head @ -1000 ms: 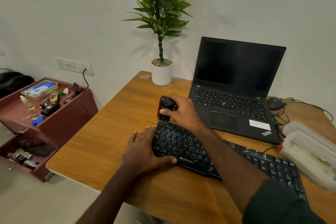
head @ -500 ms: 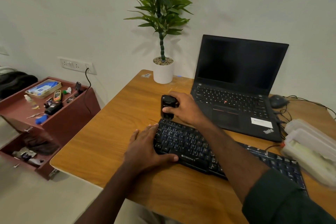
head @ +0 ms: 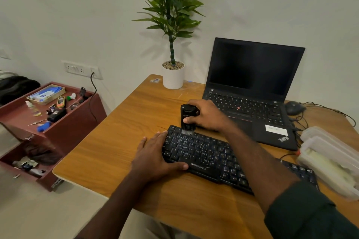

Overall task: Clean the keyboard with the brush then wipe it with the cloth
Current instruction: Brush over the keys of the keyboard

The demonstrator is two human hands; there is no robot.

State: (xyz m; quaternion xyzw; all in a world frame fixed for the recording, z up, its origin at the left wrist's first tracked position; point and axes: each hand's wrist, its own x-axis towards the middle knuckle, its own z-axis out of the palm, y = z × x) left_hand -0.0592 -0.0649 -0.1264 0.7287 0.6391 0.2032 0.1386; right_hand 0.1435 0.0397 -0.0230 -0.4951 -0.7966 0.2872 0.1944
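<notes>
1. Since a second ago the brush (head: 188, 118) has barely travelled; it stays at the keyboard's (head: 213, 157) far left corner, bristles down on the top row of keys. The view itself has shifted a little, so small moves are hard to separate from head motion

2. My reading: the brushing step is under way and near its start — the strokes work one corner, most of the key rows look untouched by the bristles, and the wiping step is not yet begun. No cloth is plainly identifiable here

3. The right hand (head: 208, 116) has its grip closed round the black brush body, thumb on the near face and fingers wrapped behind

4. The left hand (head: 155, 157) lies flat at the keyboard's left end, fingers straight on the surface (head: 120, 141), thumb pressed along the keyboard's near edge — it steadies the board and holds nothing

5. The brush stands upright, long axis roughly vertical, pale bristles pointing down onto the keys

6. The keyboard lies near the middle of the surface, its long axis running from the far left towards the near right edge, skewed to the surface's front edge; the laptop (head: 252, 87) sits just behind it
</notes>
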